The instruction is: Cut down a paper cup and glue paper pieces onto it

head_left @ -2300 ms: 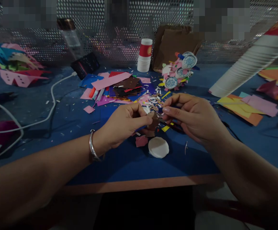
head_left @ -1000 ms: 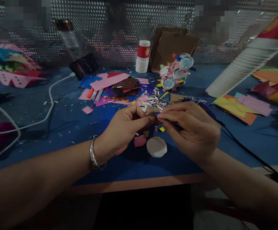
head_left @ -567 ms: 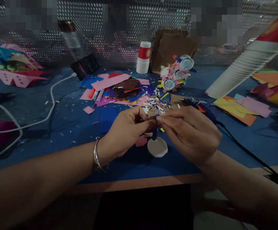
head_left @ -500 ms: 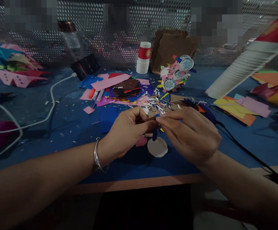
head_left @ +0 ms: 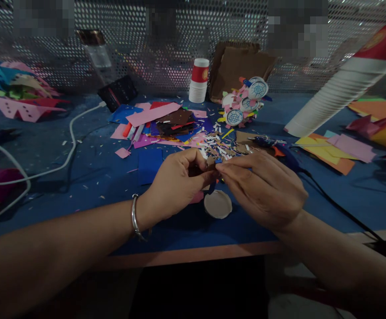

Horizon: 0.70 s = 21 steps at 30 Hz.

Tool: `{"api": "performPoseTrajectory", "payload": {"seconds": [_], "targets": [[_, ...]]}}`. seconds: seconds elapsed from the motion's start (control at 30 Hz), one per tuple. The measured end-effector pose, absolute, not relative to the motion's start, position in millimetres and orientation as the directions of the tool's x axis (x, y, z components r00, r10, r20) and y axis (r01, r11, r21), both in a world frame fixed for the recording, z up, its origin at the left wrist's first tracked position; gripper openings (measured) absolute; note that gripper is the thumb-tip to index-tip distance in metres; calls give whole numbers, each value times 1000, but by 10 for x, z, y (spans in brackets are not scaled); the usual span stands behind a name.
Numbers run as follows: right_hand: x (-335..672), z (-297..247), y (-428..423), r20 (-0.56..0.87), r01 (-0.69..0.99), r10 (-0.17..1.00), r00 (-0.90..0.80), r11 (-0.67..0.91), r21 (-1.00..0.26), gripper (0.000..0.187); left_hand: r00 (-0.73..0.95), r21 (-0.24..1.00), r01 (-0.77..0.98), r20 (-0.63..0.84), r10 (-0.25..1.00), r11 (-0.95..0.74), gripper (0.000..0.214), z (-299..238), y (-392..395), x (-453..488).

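My left hand (head_left: 176,184), with a silver bangle on its wrist, is pinched shut on a small brown paper piece (head_left: 210,162) held just above the blue table (head_left: 79,177). My right hand (head_left: 262,186) meets it fingertip to fingertip and pinches a narrow blue paper strip (head_left: 212,185) that hangs down between the two hands. Right below them a white paper disc (head_left: 217,204) lies flat, with a pink scrap (head_left: 197,197) beside it.
Coloured paper sheets and snippets (head_left: 166,122) litter the table behind my hands. Further back stand a small cup stack (head_left: 199,82), a paper-disc craft (head_left: 244,99) and brown cardboard (head_left: 241,66). A long tilted cup stack (head_left: 339,86) lies right, a white cable (head_left: 69,146) left, a black cord (head_left: 335,201) right.
My right hand let go of a dark tool and came in to meet my left. Both hands now pinch the paper together, and the blue strip hangs lower over the white disc.
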State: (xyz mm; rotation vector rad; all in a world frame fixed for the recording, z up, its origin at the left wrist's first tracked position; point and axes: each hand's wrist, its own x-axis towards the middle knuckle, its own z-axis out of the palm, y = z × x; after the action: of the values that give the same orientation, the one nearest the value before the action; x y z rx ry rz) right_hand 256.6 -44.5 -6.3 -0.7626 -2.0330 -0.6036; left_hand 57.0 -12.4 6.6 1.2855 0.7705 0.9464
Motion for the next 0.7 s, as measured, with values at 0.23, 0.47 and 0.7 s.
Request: {"api": "performPoseTrajectory", "payload": {"seconds": [0.23, 0.47, 0.7], "targets": [[2556, -57, -468, 850, 708, 274, -449, 690, 152, 31, 425, 966, 24, 225, 877, -259, 30, 50, -121, 531], [2565, -6, -496, 865, 716, 234, -444, 673, 186, 29, 448, 936, 117, 249, 858, -332, 26, 36, -119, 504], [2571, 62, -592, 890, 747, 305, -340, 662, 58, 32, 438, 727, 217, 523, 731, -651, 20, 24, -19, 429]]}}
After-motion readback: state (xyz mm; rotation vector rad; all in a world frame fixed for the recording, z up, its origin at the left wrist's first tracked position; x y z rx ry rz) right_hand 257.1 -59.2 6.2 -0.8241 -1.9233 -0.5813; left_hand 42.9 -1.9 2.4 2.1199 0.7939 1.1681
